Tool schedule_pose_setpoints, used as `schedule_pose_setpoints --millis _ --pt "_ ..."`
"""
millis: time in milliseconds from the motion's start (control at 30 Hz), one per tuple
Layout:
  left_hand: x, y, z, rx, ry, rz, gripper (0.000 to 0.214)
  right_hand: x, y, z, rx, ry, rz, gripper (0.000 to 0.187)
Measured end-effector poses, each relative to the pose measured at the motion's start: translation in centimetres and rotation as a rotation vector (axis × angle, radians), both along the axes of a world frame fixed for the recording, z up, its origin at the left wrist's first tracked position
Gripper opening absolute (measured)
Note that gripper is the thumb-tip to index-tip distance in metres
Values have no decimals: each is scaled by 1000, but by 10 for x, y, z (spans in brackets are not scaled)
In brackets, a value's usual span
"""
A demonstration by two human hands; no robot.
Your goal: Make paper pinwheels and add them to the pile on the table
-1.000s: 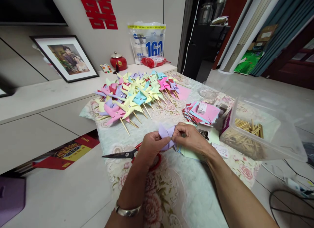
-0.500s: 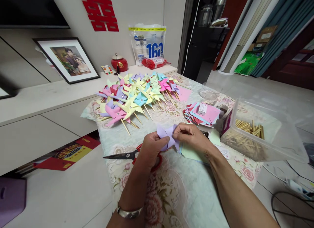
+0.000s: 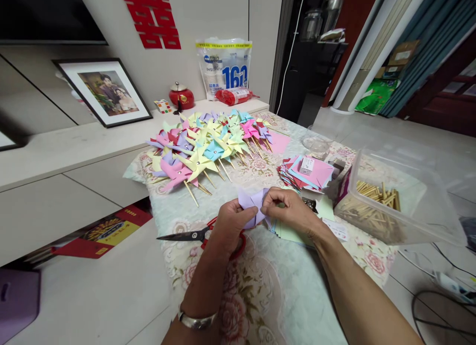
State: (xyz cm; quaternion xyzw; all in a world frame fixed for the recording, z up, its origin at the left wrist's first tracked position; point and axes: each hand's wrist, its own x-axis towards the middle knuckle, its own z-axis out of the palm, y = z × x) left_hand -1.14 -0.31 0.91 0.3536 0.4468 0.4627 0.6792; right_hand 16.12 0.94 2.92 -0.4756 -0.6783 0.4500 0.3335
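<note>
Head view: single frame, looking forward and down along a table with a floral cloth (image 3: 275,295)
Left hand (image 3: 229,225): clenched in a pinch on the lilac paper (image 3: 252,202), thumb on top, fingers curled below; grips its 8 o'clock edge
Right hand (image 3: 293,213): likewise pinching the lilac paper, fingertips at its 3 o'clock side
Lilac paper: partly folded, flaps curling inward; held up off the cloth between both hands, just below frame centre
Bracelet (image 3: 196,319): metal band on the left wrist, 6 o'clock of the left hand
Scissors (image 3: 182,234): flat on the cloth, dark blades together and pointing to 9 o'clock; red handles partly hidden under the left hand
Pale sheets (image 3: 292,232): green and blue paper, flat on the cloth beneath the right hand, 5 o'clock of the lilac paper
Pinwheels (image 3: 208,146): large heap in pink, yellow, blue, lilac and green, on wooden sticks; 11 o'clock of the hands, well apart
Paper squares (image 3: 316,175): fanned stack, mostly pink and red, 1 o'clock of the right hand; small white box (image 3: 307,164) resting on top
Clear tub (image 3: 405,196): plastic, holding short wooden sticks (image 3: 375,191); 3 o'clock of the right hand
Glass dish (image 3: 316,143): 12 o'clock of the paper squares
Sideboard (image 3: 74,146): 9 to 11 o'clock of the table; bears a framed photograph (image 3: 107,91), a red jar (image 3: 180,95) and a bag of cups (image 3: 223,67)
</note>
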Motion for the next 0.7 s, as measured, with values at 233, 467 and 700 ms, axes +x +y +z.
schedule_pose_setpoints --millis 233,467,700 --pt "0 -1 0 28 57 -5 20 0 0 1 71 -51 22 9" --pt "1 -1 4 22 102 41 21 2 0 6 92 -33 -10 12" --pt "4 4 2 22 45 150 23 31 -5 17 409 146 -480 19"
